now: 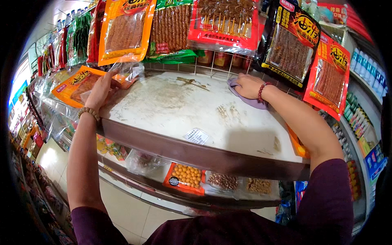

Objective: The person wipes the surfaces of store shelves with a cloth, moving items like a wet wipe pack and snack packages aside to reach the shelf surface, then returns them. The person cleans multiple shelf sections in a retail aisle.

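My left hand point(107, 83) grips clear plastic packaging at the left end of a white shelf point(163, 118), beside an orange snack package point(73, 87). My right hand point(250, 86) is closed on a purple cloth point(249, 102), resting on the shelf near its back right, by the wire grid point(224, 67). The shelf's surface has brown stains and smudges, darkest at the back middle, and a white label point(197, 136) lies near its front edge. Part of another orange package point(302, 149) shows at the shelf's right end, partly behind my right arm.
Hanging snack packs point(286, 45) line the back above the shelf. A brown front edge point(196, 157) runs across it, over a lower shelf holding bagged snacks point(183, 177). Stocked shelves point(363, 122) stand at the right; a tiled floor and another aisle show at lower left.
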A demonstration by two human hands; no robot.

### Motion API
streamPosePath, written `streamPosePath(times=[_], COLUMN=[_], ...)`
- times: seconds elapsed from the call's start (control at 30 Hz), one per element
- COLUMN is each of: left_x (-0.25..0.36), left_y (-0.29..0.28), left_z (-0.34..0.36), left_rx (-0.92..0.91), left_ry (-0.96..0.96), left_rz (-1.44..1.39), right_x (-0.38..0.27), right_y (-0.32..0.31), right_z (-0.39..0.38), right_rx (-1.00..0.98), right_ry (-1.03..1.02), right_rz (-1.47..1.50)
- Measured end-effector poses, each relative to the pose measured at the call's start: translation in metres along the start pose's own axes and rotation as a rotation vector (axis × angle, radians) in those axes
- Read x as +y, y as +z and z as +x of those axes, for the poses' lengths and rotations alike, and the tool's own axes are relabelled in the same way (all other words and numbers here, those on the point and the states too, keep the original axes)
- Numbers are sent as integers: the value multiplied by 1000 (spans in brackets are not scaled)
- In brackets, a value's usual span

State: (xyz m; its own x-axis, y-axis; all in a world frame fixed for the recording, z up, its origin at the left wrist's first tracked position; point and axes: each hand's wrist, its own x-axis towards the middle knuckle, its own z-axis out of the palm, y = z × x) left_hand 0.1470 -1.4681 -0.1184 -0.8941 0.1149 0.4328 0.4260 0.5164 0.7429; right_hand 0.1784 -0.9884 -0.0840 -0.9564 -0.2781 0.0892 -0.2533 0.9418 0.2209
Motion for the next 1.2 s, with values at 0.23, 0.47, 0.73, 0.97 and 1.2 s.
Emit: streamPosePath(times=[0.23, 0.47, 0.73, 0.97, 1.2], left_x=[-12, -12, -7, -3, -1], left_y=[-6, 1, 4, 0, 1], left_z=[0, 5, 3, -1, -4], left_rx=[36, 24, 34, 32, 40], left_ry=[8, -10, -18, -49, -26], left_rz=[72, 23, 4, 42, 39], right_x=[-25, -21, -31, -60, -60], right_y=[-11, -13, 4, -19, -16], right_z=[-66, -33, 22, -61, -45], right_rx=[73, 75, 109, 104, 102], right_ry=[-236, -242, -113, -311, -275], right_rz=[58, 70, -38, 23, 15])
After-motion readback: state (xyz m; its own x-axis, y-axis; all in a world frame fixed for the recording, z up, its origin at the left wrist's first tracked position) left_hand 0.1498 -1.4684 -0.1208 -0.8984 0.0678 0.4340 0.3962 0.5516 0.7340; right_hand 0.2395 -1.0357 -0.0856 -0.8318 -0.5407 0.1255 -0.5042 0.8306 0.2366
